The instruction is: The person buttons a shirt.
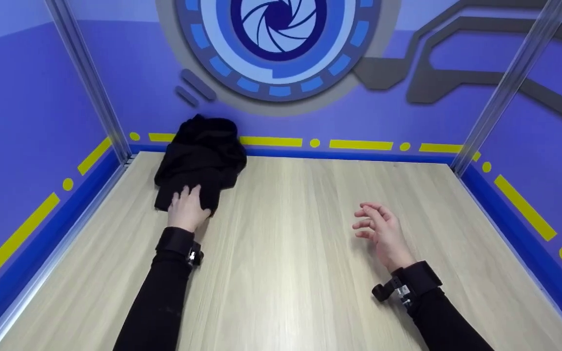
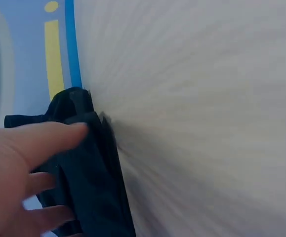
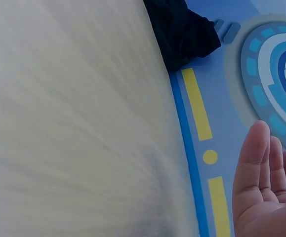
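A bundle of black cloth (image 1: pixel 202 151) lies at the far left of the table, folded over itself and heaped against the back wall. My left hand (image 1: pixel 187 209) is over its near end, fingers spread forward and thumb out to the side. In the left wrist view, that thumb (image 2: pixel 59 140) reaches across the dark folds (image 2: pixel 91 173), with the fingers below it. Well to the right, my right hand (image 1: pixel 382 234) hovers over the table, holding nothing, its fingers loosely bent. The right wrist view shows its palm (image 3: pixel 266 197) and the cloth (image 3: pixel 182 37) farther off.
The wooden tabletop (image 1: pixel 286 243) is bounded by a blue back wall (image 1: pixel 359 117) and side walls (image 1: pixel 17 122) with yellow dashes. Metal posts (image 1: pixel 83 73) stand in the back corners. Both wrists carry a black strap with a small camera.
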The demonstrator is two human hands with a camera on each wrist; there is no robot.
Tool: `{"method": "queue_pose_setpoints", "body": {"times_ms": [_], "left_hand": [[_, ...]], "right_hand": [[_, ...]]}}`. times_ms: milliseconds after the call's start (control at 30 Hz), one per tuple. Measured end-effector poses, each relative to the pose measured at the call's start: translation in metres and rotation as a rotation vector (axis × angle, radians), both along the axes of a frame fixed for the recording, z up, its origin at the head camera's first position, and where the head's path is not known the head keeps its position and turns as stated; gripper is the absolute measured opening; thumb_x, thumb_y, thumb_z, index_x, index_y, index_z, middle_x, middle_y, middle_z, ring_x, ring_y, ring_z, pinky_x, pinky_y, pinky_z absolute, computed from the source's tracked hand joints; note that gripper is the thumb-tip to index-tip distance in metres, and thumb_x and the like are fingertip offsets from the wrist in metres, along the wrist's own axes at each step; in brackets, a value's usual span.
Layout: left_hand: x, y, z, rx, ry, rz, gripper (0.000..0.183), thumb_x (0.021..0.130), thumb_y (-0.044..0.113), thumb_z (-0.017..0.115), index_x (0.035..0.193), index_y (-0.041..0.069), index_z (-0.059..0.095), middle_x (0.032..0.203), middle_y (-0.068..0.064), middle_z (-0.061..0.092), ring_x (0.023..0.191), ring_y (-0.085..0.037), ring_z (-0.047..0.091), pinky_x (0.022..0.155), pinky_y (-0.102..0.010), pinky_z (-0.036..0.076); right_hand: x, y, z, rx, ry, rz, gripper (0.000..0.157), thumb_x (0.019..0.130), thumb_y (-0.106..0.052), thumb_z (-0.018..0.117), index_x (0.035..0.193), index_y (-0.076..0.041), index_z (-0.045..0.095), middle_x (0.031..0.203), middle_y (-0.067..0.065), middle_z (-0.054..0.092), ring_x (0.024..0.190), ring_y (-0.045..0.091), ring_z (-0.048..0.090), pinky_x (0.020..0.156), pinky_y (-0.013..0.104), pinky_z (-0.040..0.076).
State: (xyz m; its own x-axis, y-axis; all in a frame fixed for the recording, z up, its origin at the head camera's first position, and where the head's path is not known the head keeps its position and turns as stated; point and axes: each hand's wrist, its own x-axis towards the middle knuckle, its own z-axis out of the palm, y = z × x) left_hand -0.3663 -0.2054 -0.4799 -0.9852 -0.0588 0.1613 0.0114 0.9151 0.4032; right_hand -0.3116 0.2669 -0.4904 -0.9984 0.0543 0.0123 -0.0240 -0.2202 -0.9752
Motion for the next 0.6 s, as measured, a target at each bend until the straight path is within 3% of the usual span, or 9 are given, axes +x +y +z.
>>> {"method": "queue_pose_setpoints", "body": {"times_ms": [100, 233, 400, 600], "left_hand": [[0.006, 0.001, 0.002, -0.024, -0.073, -0.030, 0.059, 0.083, 0.023, 0.070, 0.135, 0.001, 0.052, 0.136, -0.028, 0.052, 0.123, -0.049, 0.048, 0.099, -0.059, 0.042], [0.008, 0.002, 0.003, -0.026, -0.059, -0.025, 0.031, 0.081, 0.016, 0.070, 0.109, 0.004, 0.068, 0.113, -0.023, 0.067, 0.103, -0.043, 0.062, 0.084, -0.054, 0.050], [0.008, 0.009, 0.003, -0.020, -0.028, -0.045, 0.011, 0.079, 0.008, 0.065, 0.090, 0.005, 0.067, 0.095, -0.018, 0.069, 0.088, -0.039, 0.065, 0.074, -0.051, 0.051], [0.014, 0.043, 0.008, 0.124, -0.070, -0.200, 0.006, 0.087, 0.016, 0.062, 0.089, 0.011, 0.061, 0.089, -0.007, 0.064, 0.081, -0.026, 0.060, 0.073, -0.041, 0.048]], "right_hand": [[0.000, -0.001, -0.002, -0.002, -0.013, -0.003, 0.040, 0.094, -0.033, 0.064, 0.122, -0.006, 0.052, 0.098, 0.006, 0.064, 0.073, 0.020, 0.066, 0.062, 0.031, 0.057], [0.000, -0.003, -0.003, -0.005, -0.004, -0.004, 0.039, 0.094, -0.033, 0.063, 0.120, -0.006, 0.052, 0.097, 0.006, 0.064, 0.072, 0.020, 0.065, 0.060, 0.030, 0.056], [0.000, -0.004, -0.001, -0.010, -0.019, 0.016, 0.040, 0.094, -0.033, 0.063, 0.121, -0.006, 0.051, 0.098, 0.006, 0.064, 0.072, 0.020, 0.065, 0.061, 0.031, 0.057], [0.002, -0.014, 0.005, 0.032, -0.064, 0.093, 0.045, 0.095, -0.032, 0.062, 0.126, -0.003, 0.047, 0.103, 0.008, 0.061, 0.076, 0.021, 0.066, 0.068, 0.033, 0.058]]}}
